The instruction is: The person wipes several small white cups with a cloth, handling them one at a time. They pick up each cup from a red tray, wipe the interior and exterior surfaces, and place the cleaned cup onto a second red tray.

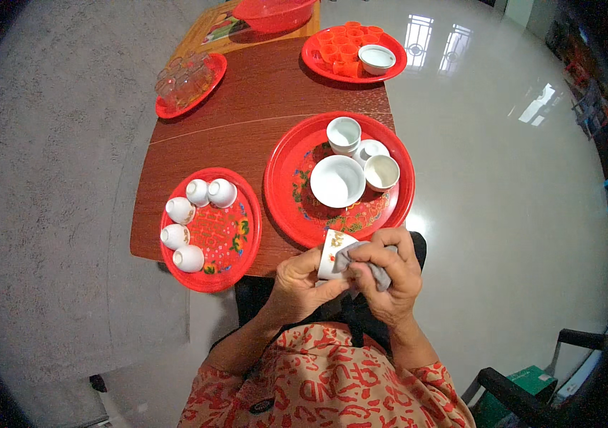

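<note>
Between my two hands, just off the table's front edge, is a small white cup [331, 251] with gold and red decoration, tipped on its side. My left hand [298, 285] grips its left side with fingers and thumb. A grey cloth [374, 265] is bunched in my right hand [395, 274], pressed against the cup. Beyond them lies a large red floral tray [286, 203] carrying a white bowl [337, 182], stacked white cups [344, 134], a white lid [371, 151] and another cup [381, 172]. Several white cups [188, 258] stand upside down on a smaller red tray [243, 267] at the left.
At the back left of the brown table [247, 93], a red tray [207, 100] holds several clear glasses [184, 80]. A red tray [318, 68] with orange cups [346, 51] and a white lidded bowl [376, 58] overhangs the far right edge. A red basin [275, 18] stands farthest back. A black-armed chair [507, 392] is lower right.
</note>
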Demonstrator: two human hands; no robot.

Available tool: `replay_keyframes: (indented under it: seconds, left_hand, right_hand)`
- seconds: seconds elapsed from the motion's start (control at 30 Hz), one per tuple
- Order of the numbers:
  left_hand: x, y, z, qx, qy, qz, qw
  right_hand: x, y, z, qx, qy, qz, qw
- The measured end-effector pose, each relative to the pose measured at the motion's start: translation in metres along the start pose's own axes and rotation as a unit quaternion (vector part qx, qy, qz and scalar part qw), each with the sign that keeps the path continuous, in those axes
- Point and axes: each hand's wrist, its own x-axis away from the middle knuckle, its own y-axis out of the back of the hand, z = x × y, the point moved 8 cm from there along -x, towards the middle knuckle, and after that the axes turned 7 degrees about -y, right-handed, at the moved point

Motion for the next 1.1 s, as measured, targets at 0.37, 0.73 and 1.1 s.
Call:
replay_keyframes:
  seconds: [0.37, 0.73, 1.1]
  left_hand:
    - [0.001, 0.000, -0.002, -0.100, -0.054, 0.010, 0.993]
    - [-0.003, -0.008, -0.022, -0.227, -0.170, 0.030, 0.958]
    - [0.003, 0.000, 0.009, 0.003, 0.062, 0.017, 0.998]
  right_hand:
    - [-0.002, -0.001, -0.006, -0.040, -0.016, 0.037, 0.998]
    - [0.014, -0.012, -0.049, -0.273, -0.272, 0.051, 0.921]
    - [0.007, -0.003, -0.009, -0.059, 0.049, 0.011, 0.997]
